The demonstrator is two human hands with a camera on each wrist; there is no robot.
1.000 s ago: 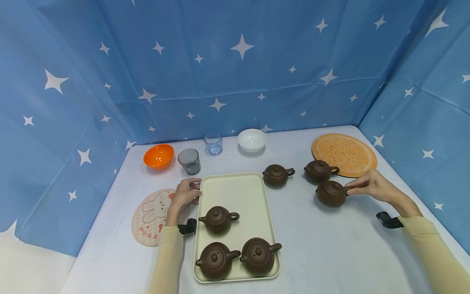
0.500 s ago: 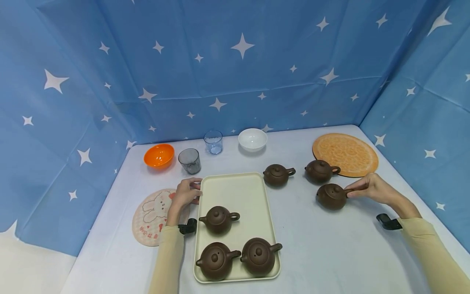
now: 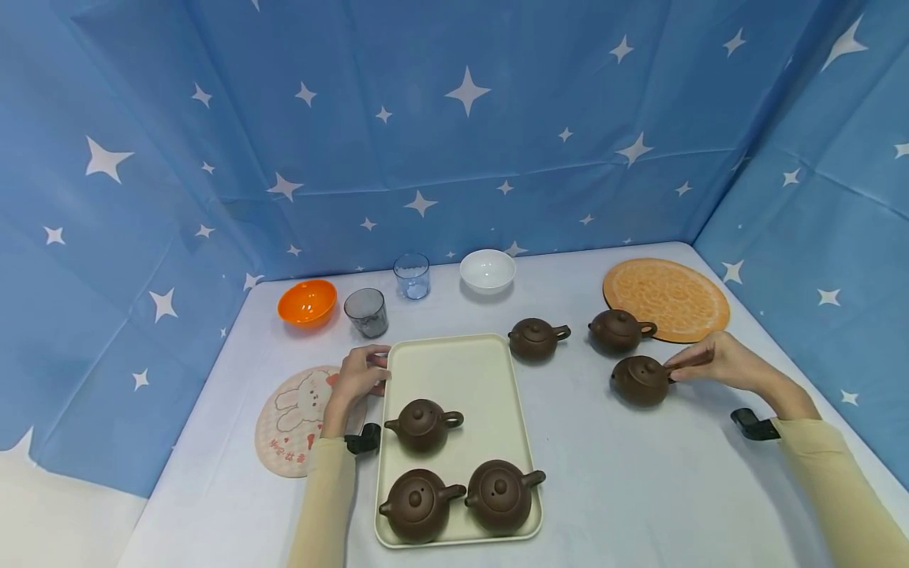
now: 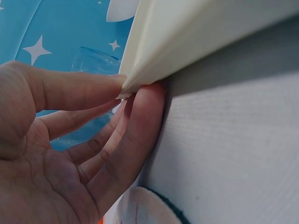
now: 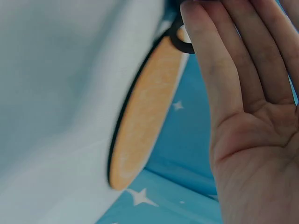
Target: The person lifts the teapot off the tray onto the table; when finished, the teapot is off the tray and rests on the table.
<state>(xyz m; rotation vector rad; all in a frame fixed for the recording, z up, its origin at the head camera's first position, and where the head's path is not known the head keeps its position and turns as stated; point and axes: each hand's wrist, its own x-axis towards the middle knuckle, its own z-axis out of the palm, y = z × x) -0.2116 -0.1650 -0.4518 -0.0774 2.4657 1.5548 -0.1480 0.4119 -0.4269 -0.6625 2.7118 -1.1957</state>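
Observation:
My left hand (image 3: 358,375) grips the left rim of a cream tray (image 3: 454,363); in the left wrist view the thumb and fingers (image 4: 147,109) meet at the tray's edge (image 4: 154,56). Three brown teapots stand on the tray: a small one (image 3: 420,426) and two larger ones (image 3: 417,505) along the near end. At the right, my right hand (image 3: 724,363) pinches the handle of a small brown teapot (image 3: 641,381), low over the cloth. Right behind it is another small teapot (image 3: 616,331). A third (image 3: 534,339) stands beside the tray's far right corner.
Across the back are an orange bowl (image 3: 308,303), a grey glass (image 3: 366,312), a blue glass (image 3: 413,276) and a white bowl (image 3: 488,271). An orange round mat (image 3: 667,296) lies back right. A rabbit-print mat (image 3: 291,418) lies left, partly beneath the left arm. Blue star-patterned cloth walls surround the table.
The teapot at my right hand has come slightly toward me and downward, then stayed in place. My right fingers have shifted a little at its handle. The left hand and tray stay still.

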